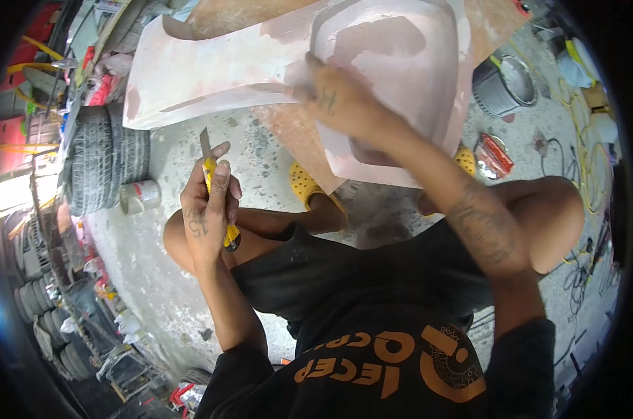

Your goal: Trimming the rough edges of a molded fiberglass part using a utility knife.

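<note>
A large pale pink and white moulded panel, patched with darker smears, lies in front of me; its right part has a deep rounded recess. My right hand reaches over the panel's middle, touching or just above the surface by the recess's left rim. Motion blurs its fingers, and whatever lies under them is hidden. Held upright in my left hand is a yellow utility knife with its blade out, pointing away from me. The fingers close round its handle, left of the panel's near edge and apart from it.
Brown board lies under the panel. Stacked tyres and a dusty can stand at left. At right are a grey bucket, a red and silver packet and loose cables. My feet wear yellow clogs.
</note>
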`<state>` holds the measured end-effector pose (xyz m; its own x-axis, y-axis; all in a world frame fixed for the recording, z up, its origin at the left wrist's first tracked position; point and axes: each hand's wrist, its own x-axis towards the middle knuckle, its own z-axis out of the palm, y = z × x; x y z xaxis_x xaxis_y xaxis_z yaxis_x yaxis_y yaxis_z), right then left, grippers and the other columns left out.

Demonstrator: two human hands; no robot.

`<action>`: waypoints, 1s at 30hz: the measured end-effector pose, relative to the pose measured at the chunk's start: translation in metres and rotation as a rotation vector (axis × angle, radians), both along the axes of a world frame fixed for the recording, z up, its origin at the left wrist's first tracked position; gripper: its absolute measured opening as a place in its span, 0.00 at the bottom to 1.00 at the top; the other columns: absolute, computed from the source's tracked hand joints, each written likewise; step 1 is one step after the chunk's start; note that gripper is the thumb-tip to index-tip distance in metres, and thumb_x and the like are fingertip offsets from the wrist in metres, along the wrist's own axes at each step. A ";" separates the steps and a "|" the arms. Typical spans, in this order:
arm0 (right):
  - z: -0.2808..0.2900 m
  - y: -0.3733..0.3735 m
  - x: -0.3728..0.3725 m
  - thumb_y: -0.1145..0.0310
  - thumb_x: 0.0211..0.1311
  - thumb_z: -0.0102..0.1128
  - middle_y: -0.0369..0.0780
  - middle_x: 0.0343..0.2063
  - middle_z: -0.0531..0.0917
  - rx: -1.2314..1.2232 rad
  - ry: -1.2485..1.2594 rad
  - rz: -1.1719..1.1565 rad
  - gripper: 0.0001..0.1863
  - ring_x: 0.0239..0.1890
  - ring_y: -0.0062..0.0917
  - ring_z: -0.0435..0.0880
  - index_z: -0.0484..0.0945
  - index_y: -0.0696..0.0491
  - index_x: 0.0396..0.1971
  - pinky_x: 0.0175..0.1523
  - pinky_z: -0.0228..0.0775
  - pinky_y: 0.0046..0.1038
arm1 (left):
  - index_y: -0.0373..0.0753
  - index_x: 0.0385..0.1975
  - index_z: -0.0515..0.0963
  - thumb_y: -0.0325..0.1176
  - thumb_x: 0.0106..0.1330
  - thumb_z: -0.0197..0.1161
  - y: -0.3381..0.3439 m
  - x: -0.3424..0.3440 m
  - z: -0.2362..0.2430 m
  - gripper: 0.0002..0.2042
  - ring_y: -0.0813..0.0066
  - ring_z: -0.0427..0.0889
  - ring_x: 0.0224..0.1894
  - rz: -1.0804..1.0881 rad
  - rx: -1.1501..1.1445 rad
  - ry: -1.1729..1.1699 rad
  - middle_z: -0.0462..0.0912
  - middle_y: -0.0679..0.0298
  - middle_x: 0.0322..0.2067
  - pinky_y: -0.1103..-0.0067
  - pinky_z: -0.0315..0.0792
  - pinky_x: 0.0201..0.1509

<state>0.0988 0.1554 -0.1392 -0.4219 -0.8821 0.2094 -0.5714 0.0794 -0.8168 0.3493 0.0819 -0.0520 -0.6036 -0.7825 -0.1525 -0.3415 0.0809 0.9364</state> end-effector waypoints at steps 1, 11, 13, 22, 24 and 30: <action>-0.006 -0.003 0.020 0.61 0.70 0.61 0.59 0.41 0.85 -0.130 0.113 -0.130 0.28 0.43 0.47 0.88 0.73 0.65 0.62 0.53 0.77 0.40 | 0.35 0.61 0.76 0.38 0.80 0.57 -0.001 0.004 -0.004 0.18 0.91 0.62 0.14 -0.010 0.024 0.024 0.75 0.71 0.21 0.88 0.55 0.17; 0.062 0.141 0.102 0.79 0.73 0.58 0.46 0.48 0.89 -0.055 -0.428 0.011 0.14 0.51 0.29 0.89 0.82 0.60 0.54 0.57 0.78 0.26 | 0.32 0.63 0.77 0.35 0.80 0.56 0.008 0.003 -0.020 0.18 0.81 0.73 0.33 -0.084 -0.137 -0.022 0.78 0.68 0.32 0.84 0.71 0.41; 0.053 0.157 0.115 0.80 0.75 0.55 0.47 0.46 0.89 -0.151 -0.545 -0.085 0.13 0.49 0.29 0.89 0.81 0.64 0.54 0.58 0.78 0.26 | 0.31 0.62 0.77 0.35 0.78 0.58 0.007 -0.009 -0.013 0.19 0.76 0.77 0.33 -0.201 -0.360 -0.106 0.81 0.59 0.33 0.78 0.74 0.41; 0.027 0.035 0.114 0.57 0.80 0.53 0.44 0.56 0.80 -0.529 -1.645 0.004 0.24 0.60 0.30 0.81 0.73 0.60 0.63 0.63 0.75 0.33 | 0.33 0.46 0.84 0.40 0.73 0.62 -0.025 -0.103 0.053 0.15 0.47 0.85 0.32 -0.560 -0.907 -0.543 0.87 0.47 0.31 0.66 0.77 0.38; 0.029 0.000 0.109 0.44 0.79 0.50 0.40 0.56 0.77 -0.822 -1.968 0.024 0.29 0.60 0.29 0.76 0.71 0.53 0.64 0.68 0.67 0.37 | 0.36 0.45 0.84 0.39 0.73 0.62 -0.026 -0.122 0.063 0.13 0.49 0.87 0.35 -0.602 -0.995 -0.669 0.87 0.49 0.29 0.65 0.77 0.37; 0.022 -0.016 0.109 0.36 0.75 0.49 0.34 0.55 0.76 -0.929 -2.171 0.119 0.32 0.59 0.23 0.72 0.71 0.47 0.63 0.64 0.66 0.35 | 0.36 0.37 0.80 0.41 0.72 0.63 -0.005 -0.160 0.073 0.13 0.49 0.87 0.31 -0.634 -1.055 -0.998 0.87 0.51 0.27 0.63 0.77 0.34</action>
